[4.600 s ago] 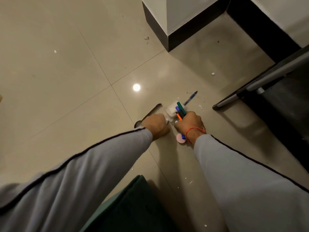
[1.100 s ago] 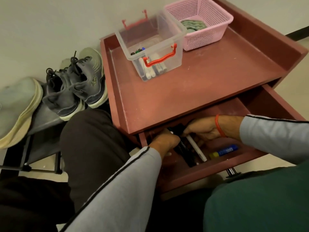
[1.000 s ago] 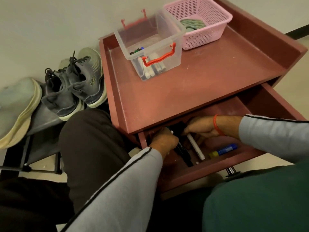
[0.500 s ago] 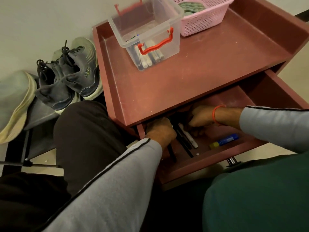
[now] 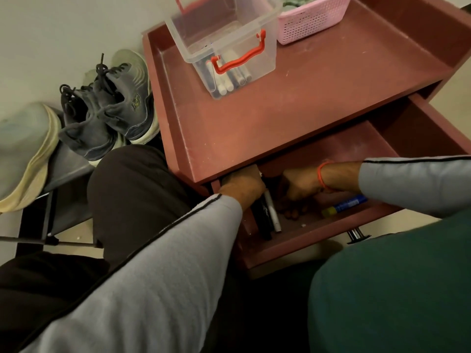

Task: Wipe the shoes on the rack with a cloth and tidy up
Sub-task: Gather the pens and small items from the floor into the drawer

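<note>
Both my hands reach into the open drawer (image 5: pixel 318 240) of a red-brown cabinet. My left hand (image 5: pixel 242 184) is curled at the drawer's left end, over a bunch of black and white markers (image 5: pixel 267 215) that stick out below it. My right hand (image 5: pixel 300 187), with an orange wrist band, has its fingers bent down to the drawer floor; what they hold is hidden. A blue and yellow marker (image 5: pixel 344 205) lies beside it. Dark grey sneakers (image 5: pixel 109 110) and a pale shoe (image 5: pixel 23 149) sit on the rack (image 5: pixel 66 171) to the left.
On the cabinet top (image 5: pixel 280 110) stand a clear box (image 5: pixel 224 34) with red handles holding markers and a pink basket (image 5: pixel 313 19) with something green inside. My knees fill the foreground. A wall runs behind the shoes.
I have turned from picking pens off the floor to the cabinet drawer. In the last second both hands moved deeper under the cabinet top and the markers shifted left.
</note>
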